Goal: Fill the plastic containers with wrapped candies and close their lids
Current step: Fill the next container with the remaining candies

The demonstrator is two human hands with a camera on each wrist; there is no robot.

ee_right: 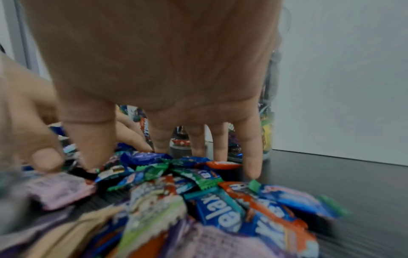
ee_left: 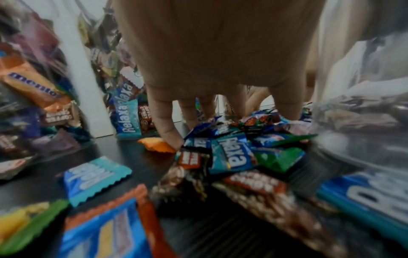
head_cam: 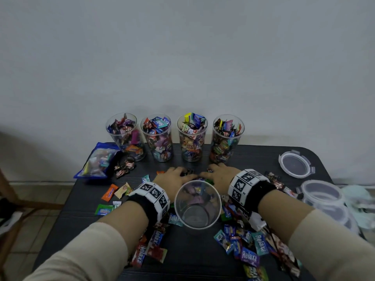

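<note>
Both the left hand (head_cam: 175,177) and right hand (head_cam: 219,173), fingers spread and tips down, corral a heap of wrapped candies (ee_right: 167,176) just beyond the empty clear tumbler (head_cam: 197,205), so scooping them together and lifting them into it likely comes next.

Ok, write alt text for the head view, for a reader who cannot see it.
Both hands, left and right, rest fingers-down on a heap of wrapped candies behind an empty clear container on a dark table. Four candy-filled containers line the wall, and loose lids lie at the right.
</note>
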